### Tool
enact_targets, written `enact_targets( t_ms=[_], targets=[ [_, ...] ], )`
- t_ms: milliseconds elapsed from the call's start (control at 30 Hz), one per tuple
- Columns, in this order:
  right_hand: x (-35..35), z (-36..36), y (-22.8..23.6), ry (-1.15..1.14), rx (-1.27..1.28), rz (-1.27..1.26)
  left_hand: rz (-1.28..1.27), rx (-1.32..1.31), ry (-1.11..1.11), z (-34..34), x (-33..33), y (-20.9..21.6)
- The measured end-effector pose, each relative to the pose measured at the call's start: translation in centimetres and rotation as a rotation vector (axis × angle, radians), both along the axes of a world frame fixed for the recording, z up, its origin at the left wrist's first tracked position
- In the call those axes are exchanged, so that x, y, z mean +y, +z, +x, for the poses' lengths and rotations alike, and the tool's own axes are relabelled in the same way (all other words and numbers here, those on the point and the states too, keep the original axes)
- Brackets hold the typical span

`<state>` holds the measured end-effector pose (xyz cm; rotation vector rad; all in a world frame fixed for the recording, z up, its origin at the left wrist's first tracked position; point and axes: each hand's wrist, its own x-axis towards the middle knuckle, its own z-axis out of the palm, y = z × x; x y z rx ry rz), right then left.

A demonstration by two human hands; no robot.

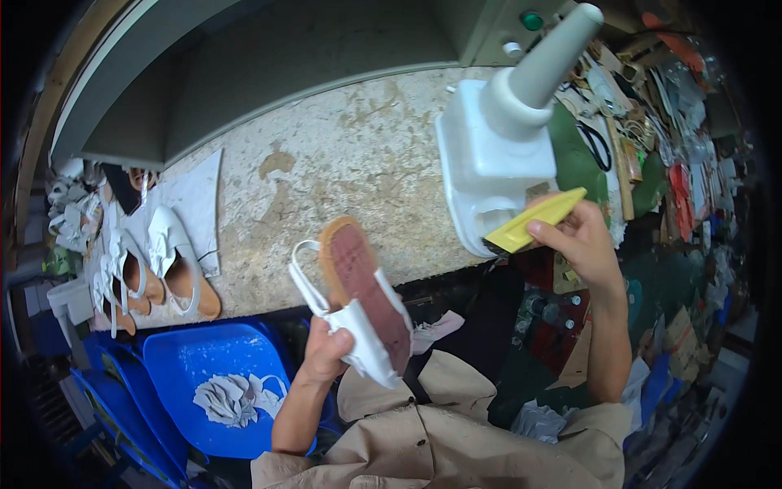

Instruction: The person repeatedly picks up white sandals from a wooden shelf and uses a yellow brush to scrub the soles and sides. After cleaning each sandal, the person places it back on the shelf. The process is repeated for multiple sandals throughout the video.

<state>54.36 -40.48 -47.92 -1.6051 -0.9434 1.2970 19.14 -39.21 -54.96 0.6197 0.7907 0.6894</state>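
Observation:
In my left hand (326,352) is a white slingback shoe (368,301), tilted in front of my lap below the bench edge. Its long reddish-brown face is toward me, with a tan end at the top and a thin strap looping off to the left. My right hand (590,248) pinches a flat yellow brush (542,222) with a dark tip. That tip is by the low front opening of a white glue pot (507,155) topped by a grey cone; whether it touches the pot I cannot tell.
Several white shoes (175,261) stand at the bench's left end beside a white sheet (195,204). A blue chair (216,346) below holds crumpled paper (230,399). A grey hood (318,53) borders the stained worktop (350,155) at the back. Clutter (652,138) crowds the right.

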Motion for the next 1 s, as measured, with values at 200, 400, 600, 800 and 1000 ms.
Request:
enact_targets(
  t_ms=[200,400,600,800,1000],
  targets=[
    [-1.8,-6.1,-0.8,-0.195,0.35,0.213,0.191,-0.07,-0.104,0.8,-0.5,0.2],
    [-0.9,-11.8,0.2,-0.237,0.287,0.465,0.451,0.073,-0.142,1.5,-0.5,1.4],
    [-0.7,-12.7,0.0,-0.334,0.183,0.58,0.891,0.266,-0.112,1.2,0.2,1.6],
    [-1.2,-12.9,1.1,-0.313,0.188,0.514,1.082,0.485,-0.062,1.1,0.8,2.8],
    [-2.6,-12.5,0.9,-0.32,0.107,0.55,1.174,0.52,-0.021,1.2,1.7,4.0]
  ],
)
